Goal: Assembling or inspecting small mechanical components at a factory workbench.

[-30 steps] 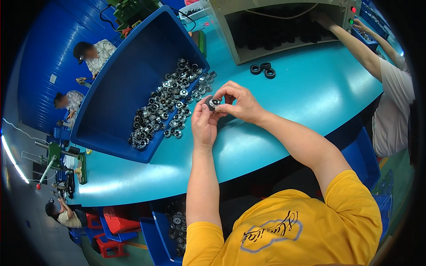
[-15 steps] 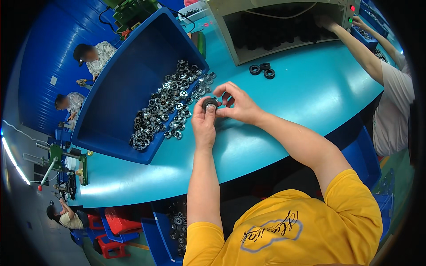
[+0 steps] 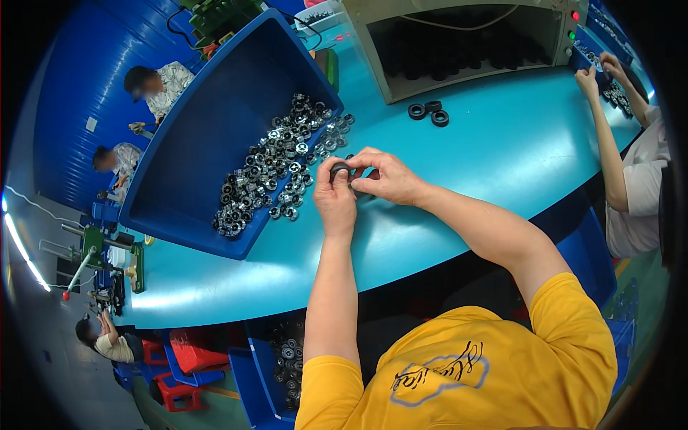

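Observation:
My left hand (image 3: 334, 204) grips a small black rubber tyre (image 3: 340, 169) between thumb and fingers, just above the table. Closing in from the right, my right hand (image 3: 393, 179) has its thumb and fingertips pinched against the tyre's side. The fingers partly cover the tyre, and whether a wheel hub sits inside it is hard to make out. Left of my hands, many shiny chrome wheel hubs (image 3: 247, 172) lie heaped in a tilted blue bin (image 3: 186, 165) and spill past its open side onto the table. Three loose black tyres (image 3: 440, 118) lie beyond my right hand.
The turquoise table (image 3: 502, 158) curves past me. At its back stands a beige open-fronted box (image 3: 383, 79) with dark tyres inside and lit buttons. A co-worker's arm (image 3: 609, 143) reaches in at the right. A bin of hubs (image 3: 287, 365) sits below the table edge.
My right hand's fingers have closed in on the tyre from more spread. The co-worker's arm at the right has drawn out of the beige box toward the bin beside it.

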